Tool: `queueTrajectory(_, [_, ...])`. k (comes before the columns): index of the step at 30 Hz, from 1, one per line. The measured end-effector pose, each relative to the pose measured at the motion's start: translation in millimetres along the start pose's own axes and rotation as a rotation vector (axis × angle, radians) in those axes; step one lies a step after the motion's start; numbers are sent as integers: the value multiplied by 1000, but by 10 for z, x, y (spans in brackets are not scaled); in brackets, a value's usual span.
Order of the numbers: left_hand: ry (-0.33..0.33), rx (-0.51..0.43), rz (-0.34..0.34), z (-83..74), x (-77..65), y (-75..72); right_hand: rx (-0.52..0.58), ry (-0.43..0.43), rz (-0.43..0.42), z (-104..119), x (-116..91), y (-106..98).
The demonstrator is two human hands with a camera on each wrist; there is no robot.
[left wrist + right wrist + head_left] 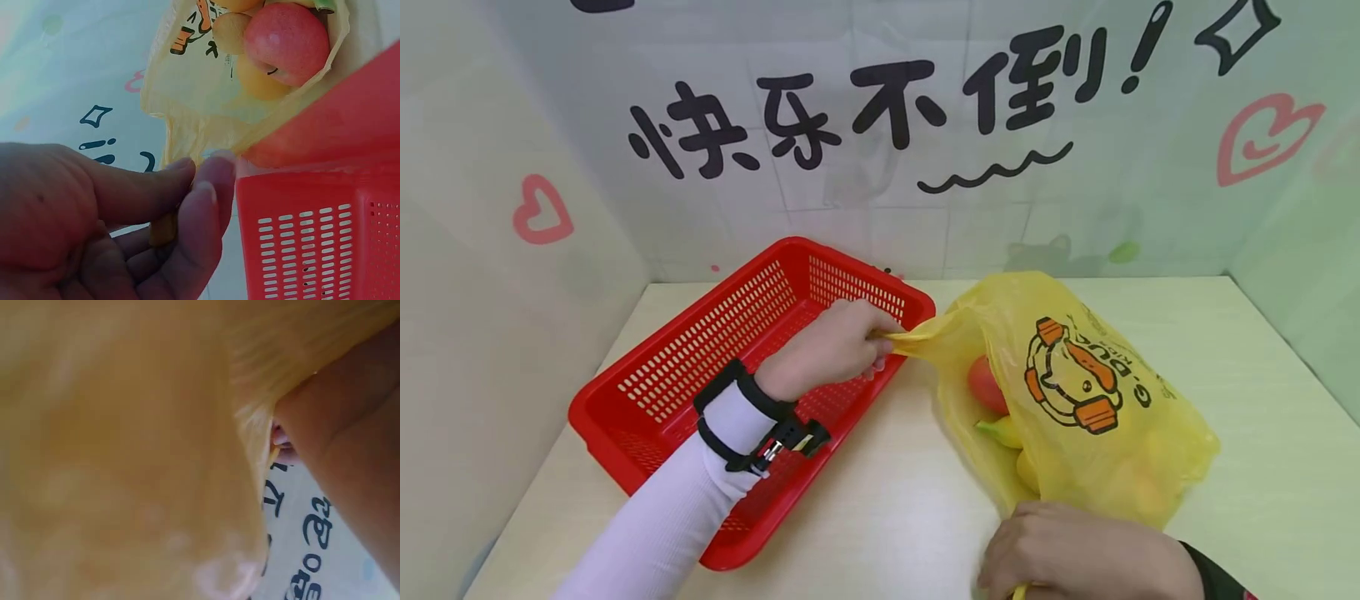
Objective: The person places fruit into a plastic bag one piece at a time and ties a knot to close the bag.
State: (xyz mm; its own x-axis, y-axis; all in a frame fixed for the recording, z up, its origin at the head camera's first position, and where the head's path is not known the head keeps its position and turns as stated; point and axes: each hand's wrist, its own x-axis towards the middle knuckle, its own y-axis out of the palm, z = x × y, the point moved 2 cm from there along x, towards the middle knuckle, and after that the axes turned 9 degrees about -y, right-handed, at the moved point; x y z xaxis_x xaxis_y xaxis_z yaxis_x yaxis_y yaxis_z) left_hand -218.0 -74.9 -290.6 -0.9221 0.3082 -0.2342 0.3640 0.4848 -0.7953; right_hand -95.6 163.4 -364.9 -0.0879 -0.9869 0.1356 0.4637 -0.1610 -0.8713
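Note:
A yellow plastic bag (1157, 417) with a printed duck lies on its side, its mouth facing left. My left hand (835, 346) pinches the far corner of that mouth between thumb and fingers, pulling it taut over the basket's rim; the left wrist view shows the gathered plastic at the fingertips (181, 164). At the near side, my right hand (1075, 550) grips the bag's other edge, a yellow bit showing below the fingers. Inside the mouth are a red apple (987, 386), a green-tipped banana (1002, 432) and a small brownish round fruit (231, 32). Deeper contents are veiled by the plastic.
A red perforated plastic basket (597, 408) stands left of the bag, beneath my left forearm. Both rest on a pale wooden table (895, 517). Behind rises a light wall sheet (865, 233) with black lettering, and side panels flank the table.

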Motion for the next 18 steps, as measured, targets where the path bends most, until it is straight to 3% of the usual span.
queueTrajectory(2, [-6, 6, 9, 7, -8, -9, 92, -14, -22, 13, -21, -19])
queueTrajectory(8, [-101, 83, 59, 45, -106, -50, 77, 86, -136, -3, -361, -210])
queueTrajectory(15, [-110, 177, 48, -4, -452, -60, 70, 145, -456, -7, -764, -571])
queueTrajectory(18, [-97, 141, 67, -83, -649, -85, 129, 54, -654, 45, -879, -707])
